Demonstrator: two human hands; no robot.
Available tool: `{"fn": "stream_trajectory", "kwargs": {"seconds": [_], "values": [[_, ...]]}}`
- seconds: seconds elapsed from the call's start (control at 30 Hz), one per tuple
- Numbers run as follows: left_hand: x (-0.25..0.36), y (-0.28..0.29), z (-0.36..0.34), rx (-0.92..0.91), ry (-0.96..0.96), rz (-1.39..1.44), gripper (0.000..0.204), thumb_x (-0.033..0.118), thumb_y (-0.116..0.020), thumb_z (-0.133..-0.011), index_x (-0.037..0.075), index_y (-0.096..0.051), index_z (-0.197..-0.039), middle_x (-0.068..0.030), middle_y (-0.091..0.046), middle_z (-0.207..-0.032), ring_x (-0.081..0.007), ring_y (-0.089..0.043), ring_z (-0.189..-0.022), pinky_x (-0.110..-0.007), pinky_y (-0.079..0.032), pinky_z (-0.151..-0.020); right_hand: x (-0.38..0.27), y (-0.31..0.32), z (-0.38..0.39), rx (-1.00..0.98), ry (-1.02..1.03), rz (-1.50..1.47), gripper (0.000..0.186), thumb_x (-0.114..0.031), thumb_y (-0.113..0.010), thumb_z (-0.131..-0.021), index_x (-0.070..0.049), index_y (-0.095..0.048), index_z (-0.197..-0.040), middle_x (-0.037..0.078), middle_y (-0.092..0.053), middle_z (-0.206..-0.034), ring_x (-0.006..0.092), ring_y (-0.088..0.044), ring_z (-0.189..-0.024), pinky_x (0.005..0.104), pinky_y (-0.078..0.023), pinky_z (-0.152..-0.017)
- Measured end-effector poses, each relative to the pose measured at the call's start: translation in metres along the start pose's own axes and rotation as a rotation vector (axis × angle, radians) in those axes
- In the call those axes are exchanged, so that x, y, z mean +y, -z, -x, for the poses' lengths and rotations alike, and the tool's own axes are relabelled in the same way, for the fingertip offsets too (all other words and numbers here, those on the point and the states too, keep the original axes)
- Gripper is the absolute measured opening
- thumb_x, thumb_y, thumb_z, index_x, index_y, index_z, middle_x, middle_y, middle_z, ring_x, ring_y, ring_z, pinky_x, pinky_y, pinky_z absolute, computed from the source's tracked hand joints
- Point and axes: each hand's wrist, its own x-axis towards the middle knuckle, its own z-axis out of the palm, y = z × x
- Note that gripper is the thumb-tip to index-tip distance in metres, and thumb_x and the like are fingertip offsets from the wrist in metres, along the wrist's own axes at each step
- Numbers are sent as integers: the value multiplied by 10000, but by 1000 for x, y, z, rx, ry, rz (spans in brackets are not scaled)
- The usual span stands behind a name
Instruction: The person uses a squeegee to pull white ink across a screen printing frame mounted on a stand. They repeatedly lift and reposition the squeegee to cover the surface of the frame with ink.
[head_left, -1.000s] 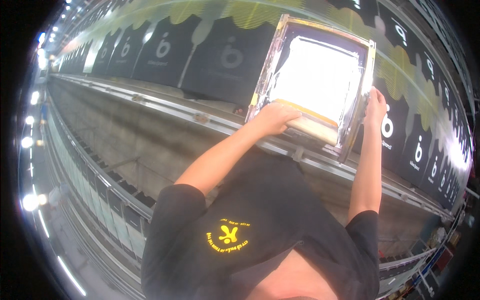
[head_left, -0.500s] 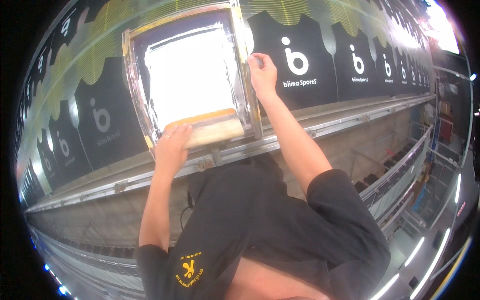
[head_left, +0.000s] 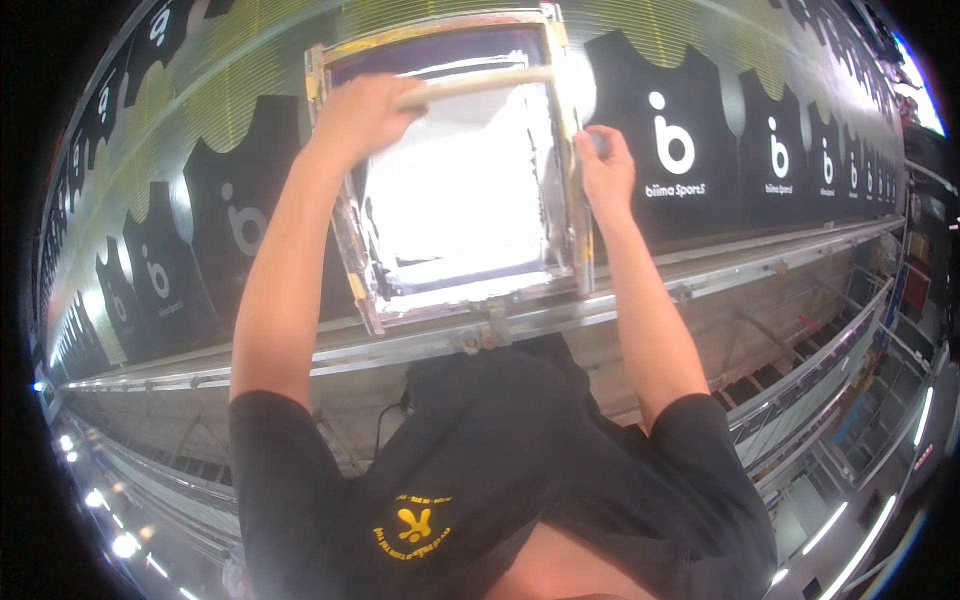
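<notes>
A screen-printing frame (head_left: 352, 246) lies on the long table, its mesh loaded with bright white ink (head_left: 455, 195). My left hand (head_left: 365, 115) is wrapped round the left end of a squeegee (head_left: 490, 84) with a pale handle, which lies across the far part of the mesh. The squeegee's blade is blurred and partly hidden. At the frame's right rail my right hand (head_left: 608, 172) has thumb and fingers curled together against the edge; its grip there is partly hidden.
Black shirt panels (head_left: 668, 130) with white prints lie in a row on both sides of the frame. Along the table's near edge runs a metal rail (head_left: 540, 313), with a bracket (head_left: 487, 328) below the frame. Further racks (head_left: 815, 350) stand behind me at right.
The squeegee in my left hand has moved from the near end of the mesh to the far end. My right hand stays at the frame's right rail. The whole view has shifted.
</notes>
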Motion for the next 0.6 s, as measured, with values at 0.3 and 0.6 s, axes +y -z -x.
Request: {"fn": "stream_trajectory", "kwargs": {"seconds": [0.3, 0.6], "values": [[-25, -1, -67, -152, 49, -193, 436, 498, -782, -906, 75, -832, -996, -185, -782, -925, -383, -740, -876, -490, -566, -812, -113, -18, -66, 19, 838, 65, 576, -450, -950, -797, -27, -799, -1158, 167, -771, -1202, 365, -703, -1155, 459, -554, -983], [6, -16, -26, -133, 147, -206, 460, 533, -780, -927, 134, -819, -1151, -146, -794, -1060, -370, -750, -972, -466, -579, -832, -129, -57, -54, -445, 711, 853, 412, -580, -864, -821, -189, -830, -944, 21, -785, -909, 269, -778, -897, 426, -618, -745]]}}
